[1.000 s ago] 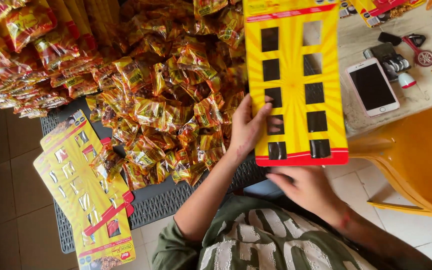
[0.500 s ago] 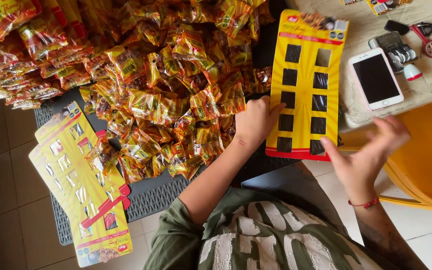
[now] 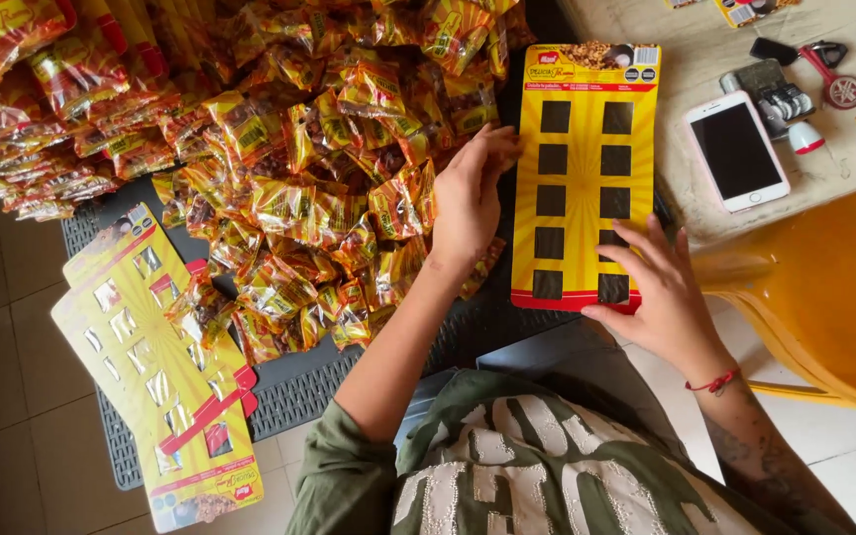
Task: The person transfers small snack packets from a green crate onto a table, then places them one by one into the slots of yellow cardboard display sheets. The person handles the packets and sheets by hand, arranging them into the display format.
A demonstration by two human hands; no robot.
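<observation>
Right now my right hand lies flat and open on the lower right corner of the yellow display card, long axis up-frame, while my left hand, fingers loosely spread and gripping nothing, touches the snack packets just left of it.

You are looking down on a pale tiled floor. A dark perforated mat lies on it at centre. On the right stands a yellow plastic chair, with a worn light tabletop beyond it, far right. Lighting is even and soft.
</observation>
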